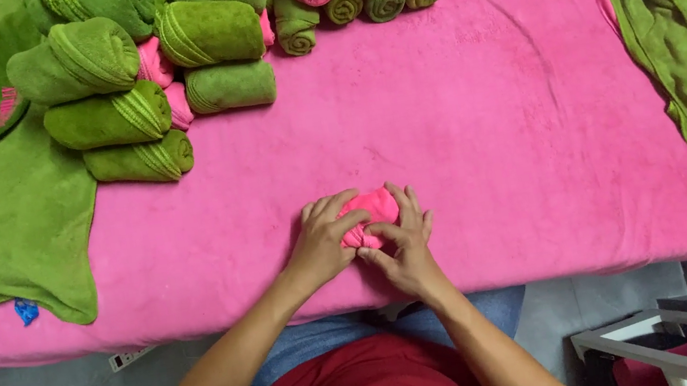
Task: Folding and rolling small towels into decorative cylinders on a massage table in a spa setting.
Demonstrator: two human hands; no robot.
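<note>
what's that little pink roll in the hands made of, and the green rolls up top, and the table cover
The pink roll, held between left hand and right hand, looks like soft terry or microfibre cloth: matte and fuzzy. The green rolls show the same plush nap, with ribbed edges. The pink cover looks like fleecy towelling too.

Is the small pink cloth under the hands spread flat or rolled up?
Rolled up. The pink cloth is a compact bundle pressed between the left hand and right hand.
</note>
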